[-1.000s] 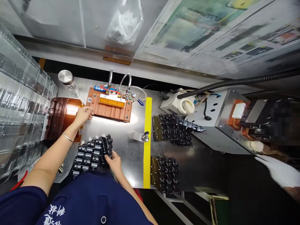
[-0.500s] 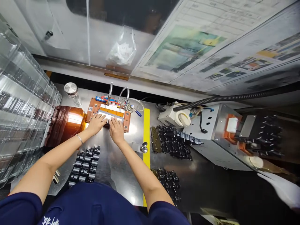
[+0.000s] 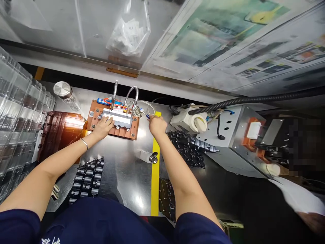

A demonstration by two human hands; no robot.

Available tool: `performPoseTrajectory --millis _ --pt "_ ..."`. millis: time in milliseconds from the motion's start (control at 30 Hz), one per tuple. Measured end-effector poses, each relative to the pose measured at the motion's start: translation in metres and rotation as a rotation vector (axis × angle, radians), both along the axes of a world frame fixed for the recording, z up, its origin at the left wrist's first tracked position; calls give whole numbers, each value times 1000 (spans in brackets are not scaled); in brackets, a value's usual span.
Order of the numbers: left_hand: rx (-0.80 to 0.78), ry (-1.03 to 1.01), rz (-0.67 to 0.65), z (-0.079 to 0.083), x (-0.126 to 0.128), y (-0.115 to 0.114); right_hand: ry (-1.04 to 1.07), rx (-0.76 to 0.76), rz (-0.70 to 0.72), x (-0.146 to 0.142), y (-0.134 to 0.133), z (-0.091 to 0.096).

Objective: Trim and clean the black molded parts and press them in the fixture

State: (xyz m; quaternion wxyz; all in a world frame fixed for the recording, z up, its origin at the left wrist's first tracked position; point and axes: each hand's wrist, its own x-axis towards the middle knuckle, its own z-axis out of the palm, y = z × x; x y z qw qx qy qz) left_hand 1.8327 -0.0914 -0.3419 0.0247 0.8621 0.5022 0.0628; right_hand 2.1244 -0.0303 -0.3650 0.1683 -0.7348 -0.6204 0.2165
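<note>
On the bench stands a brown fixture plate (image 3: 134, 130) with blue cylinders (image 3: 104, 101) and two bent metal hoses (image 3: 137, 92) at its back. A dark part with a white strip (image 3: 122, 119) lies across it. My left hand (image 3: 103, 128) rests on the left end of that part, fingers stretched out. Right of the fixture, my right hand (image 3: 157, 125) is closed round a small blue-handled lever (image 3: 147, 116); most of the handle is hidden in the fist.
Black ribbed parts lie in rows (image 3: 87, 179) near my body and in a cluster (image 3: 186, 149) on the right. A lidded bottle (image 3: 67, 95), an amber cover (image 3: 63, 132) and stacked clear trays (image 3: 20, 101) stand left. A machine (image 3: 223, 135) and another person's white-gloved hand (image 3: 299, 195) are right.
My right hand has left the dark part and moved right to the blue-handled lever. The orange strip over the part no longer shows; the white strip does. My left hand stays on the part.
</note>
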Motion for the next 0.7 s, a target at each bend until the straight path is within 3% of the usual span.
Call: performPoseTrajectory --millis 133,200,333,433,500,567,633,700 --pt "-71 -96 23 10 0 0 49 23 -41 9 18 13" --pt "-83 -176 109 17 -2 2 96 49 -79 5 16 21" --pt "-94 -242 600 29 -6 13 281 73 -114 -37 -17 24" --pt "-235 -254 771 35 -5 11 535 39 -100 -80 -58 15" --pt "-271 -301 774 38 -3 -7 783 24 -133 -99 -91 9" --pt "-269 -388 750 43 -3 -43 985 17 -179 -104 -126 8" --pt "-205 -489 681 50 -7 -90 1051 27 -187 -100 -161 12" --pt "-78 -554 519 58 -15 -137 1011 71 -144 -91 -192 22"
